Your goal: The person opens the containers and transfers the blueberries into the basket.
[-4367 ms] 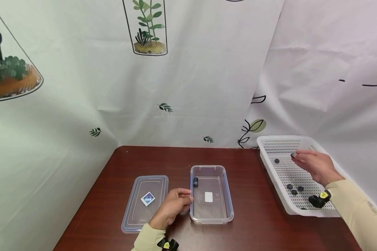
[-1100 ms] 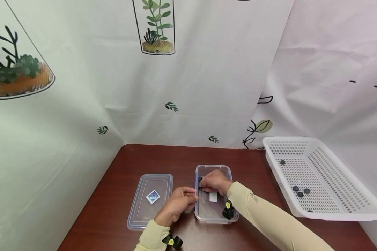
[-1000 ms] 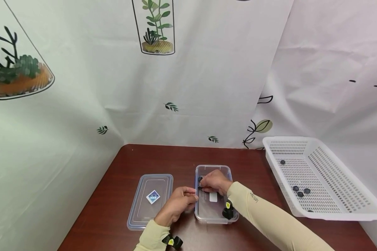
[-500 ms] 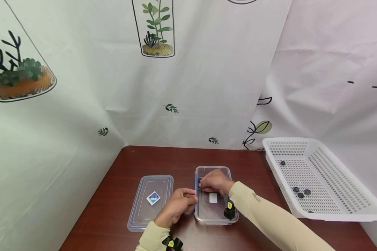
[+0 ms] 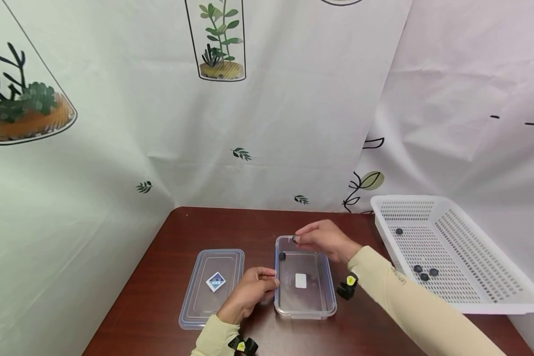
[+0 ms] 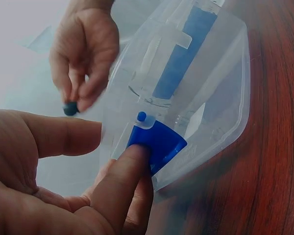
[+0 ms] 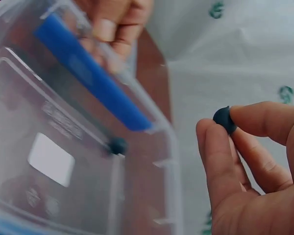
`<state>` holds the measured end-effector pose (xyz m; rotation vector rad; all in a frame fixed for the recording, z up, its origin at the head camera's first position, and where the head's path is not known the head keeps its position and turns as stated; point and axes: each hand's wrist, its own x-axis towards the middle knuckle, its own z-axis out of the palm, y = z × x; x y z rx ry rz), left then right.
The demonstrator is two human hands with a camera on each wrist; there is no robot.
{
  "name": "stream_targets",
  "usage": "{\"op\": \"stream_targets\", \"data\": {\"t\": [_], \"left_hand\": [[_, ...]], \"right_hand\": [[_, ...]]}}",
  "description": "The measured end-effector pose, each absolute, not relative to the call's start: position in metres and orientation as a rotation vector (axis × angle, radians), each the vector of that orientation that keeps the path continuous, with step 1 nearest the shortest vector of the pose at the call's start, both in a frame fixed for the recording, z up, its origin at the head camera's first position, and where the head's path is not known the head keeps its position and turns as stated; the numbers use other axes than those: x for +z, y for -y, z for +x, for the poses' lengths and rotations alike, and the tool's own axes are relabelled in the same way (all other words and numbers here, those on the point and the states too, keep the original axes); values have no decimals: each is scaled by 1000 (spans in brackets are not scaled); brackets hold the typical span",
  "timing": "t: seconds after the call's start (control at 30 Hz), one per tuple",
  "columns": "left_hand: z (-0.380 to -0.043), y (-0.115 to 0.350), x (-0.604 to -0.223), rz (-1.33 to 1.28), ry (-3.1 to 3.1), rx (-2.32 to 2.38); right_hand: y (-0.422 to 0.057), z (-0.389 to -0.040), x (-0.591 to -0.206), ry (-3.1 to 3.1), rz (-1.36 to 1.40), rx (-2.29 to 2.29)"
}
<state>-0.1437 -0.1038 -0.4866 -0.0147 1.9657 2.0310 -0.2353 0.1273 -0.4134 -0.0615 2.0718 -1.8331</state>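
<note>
My left hand point(image 5: 249, 292) holds the near left side of a clear plastic food container point(image 5: 305, 315). In the left wrist view its fingers pinch the blue latch point(image 6: 159, 144) on that side. My right hand point(image 5: 327, 240) is raised over the container's far end. A small dark ball point(image 7: 224, 119) is pinched between its thumb and fingertips. Another dark ball point(image 5: 282, 256) lies inside the container along the left wall. A white label point(image 5: 300, 281) shows on the container's floor.
A clear lid point(image 5: 191, 316) with a blue-and-white diamond sticker lies on the brown table point(image 5: 160, 277) left of the container. To the right stands a white perforated basket point(image 5: 467, 232) with several dark balls point(image 5: 418, 268) in it. A printed cloth hangs behind.
My right hand first reached over the basket, then worked inside the container. In the last half second it has lifted toward the far end with a ball. The left hand stays put.
</note>
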Motion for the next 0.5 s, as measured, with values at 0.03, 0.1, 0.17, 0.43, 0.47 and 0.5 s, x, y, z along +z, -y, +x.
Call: {"op": "stream_targets", "data": {"t": [0.03,0.1,0.17,0.43,0.47,0.5], "left_hand": [[-144,104,-486,-13,-1966,2030],[-144,104,-487,-17,-1967,2029],[-144,104,-488,-17,-1975,2026],[-144,103,-489,-11,-1986,2027],[-144,104,-488,-10,-1984,2028],[-144,104,-488,-10,-1982,2028]], "right_hand": [[-133,-236,-409,-2056,-68,-1860],[-146,-236,-398,-2027,-86,-1910],[-159,-237,-389,-2009,-92,-1952],[-231,-233,-361,-1942,-132,-2106],[-241,-232,-358,-1930,-124,-2136],[-252,-231,-356,-1908,-110,-2172]]}}
